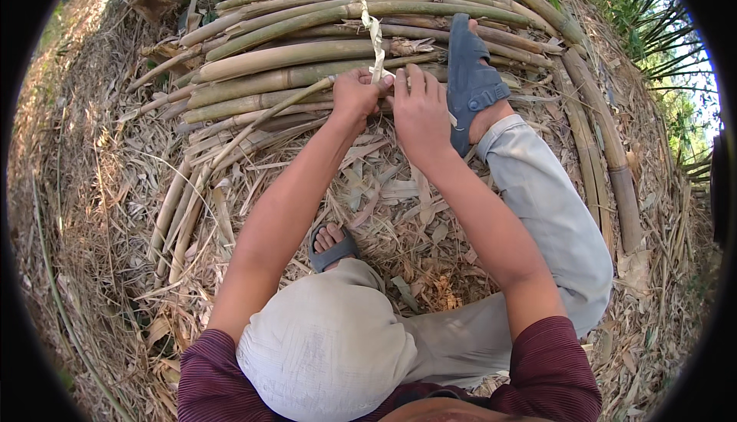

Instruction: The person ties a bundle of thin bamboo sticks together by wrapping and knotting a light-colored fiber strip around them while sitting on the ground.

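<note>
pale-trousered knee point(326, 345) sits lowest; beyond it, the left hand point(355, 98) and right hand point(420, 111) each pinch a pale flat binding strip point(374, 38) looped over the green-brown bamboo pole bundle point(292, 77), beside a blue sandal point(468, 77).

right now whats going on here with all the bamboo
A person crouches over a bundle of bamboo poles lying on dry leaf litter. Both hands meet at a pale strip that runs up across the poles: the left hand and the right hand grip its lower end side by side. The right foot, in a blue sandal, presses on the bundle; the other sandalled foot rests on the litter.
</note>
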{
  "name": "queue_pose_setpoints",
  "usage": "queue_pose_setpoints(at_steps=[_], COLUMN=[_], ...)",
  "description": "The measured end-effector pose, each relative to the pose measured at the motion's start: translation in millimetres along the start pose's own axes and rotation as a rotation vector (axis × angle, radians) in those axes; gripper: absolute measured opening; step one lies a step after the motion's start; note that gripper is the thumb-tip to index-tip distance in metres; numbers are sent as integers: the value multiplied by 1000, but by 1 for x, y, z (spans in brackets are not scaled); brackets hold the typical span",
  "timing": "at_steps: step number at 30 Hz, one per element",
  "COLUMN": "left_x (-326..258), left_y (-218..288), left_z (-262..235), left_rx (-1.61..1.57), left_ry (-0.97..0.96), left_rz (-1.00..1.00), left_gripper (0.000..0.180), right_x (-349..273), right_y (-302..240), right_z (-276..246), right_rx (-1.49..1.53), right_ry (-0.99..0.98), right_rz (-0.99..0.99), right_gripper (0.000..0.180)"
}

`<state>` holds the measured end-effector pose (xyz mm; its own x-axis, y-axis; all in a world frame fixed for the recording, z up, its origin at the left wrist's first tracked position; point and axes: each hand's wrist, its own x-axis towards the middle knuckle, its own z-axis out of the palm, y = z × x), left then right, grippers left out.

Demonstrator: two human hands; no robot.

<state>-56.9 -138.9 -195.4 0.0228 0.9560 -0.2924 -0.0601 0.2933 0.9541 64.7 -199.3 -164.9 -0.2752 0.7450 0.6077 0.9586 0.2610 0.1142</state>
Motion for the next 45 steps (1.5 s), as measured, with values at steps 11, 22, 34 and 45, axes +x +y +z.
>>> queue_pose_setpoints(at_steps=[11, 22, 34, 45], left_x=[-9, -1, 34, 52], left_y=[8, 28, 50, 39], left_z=[-11, -34, -52, -56], left_rx=[101, 158, 1037, 703], left_ry=[78, -176, -215, -354], left_rz=[84, 51, 492, 307], left_gripper=[32, 35, 43, 38], right_x=[-4, -9, -6, 3], right_y=[0, -21, -35, -9], right_z=[51, 61, 72, 32], right_rx=[529, 1021, 1647, 622], right_ry=[-48, -46, -265, 9], right_rz=[262, 813, 1055, 219], right_gripper=[9, 25, 39, 16])
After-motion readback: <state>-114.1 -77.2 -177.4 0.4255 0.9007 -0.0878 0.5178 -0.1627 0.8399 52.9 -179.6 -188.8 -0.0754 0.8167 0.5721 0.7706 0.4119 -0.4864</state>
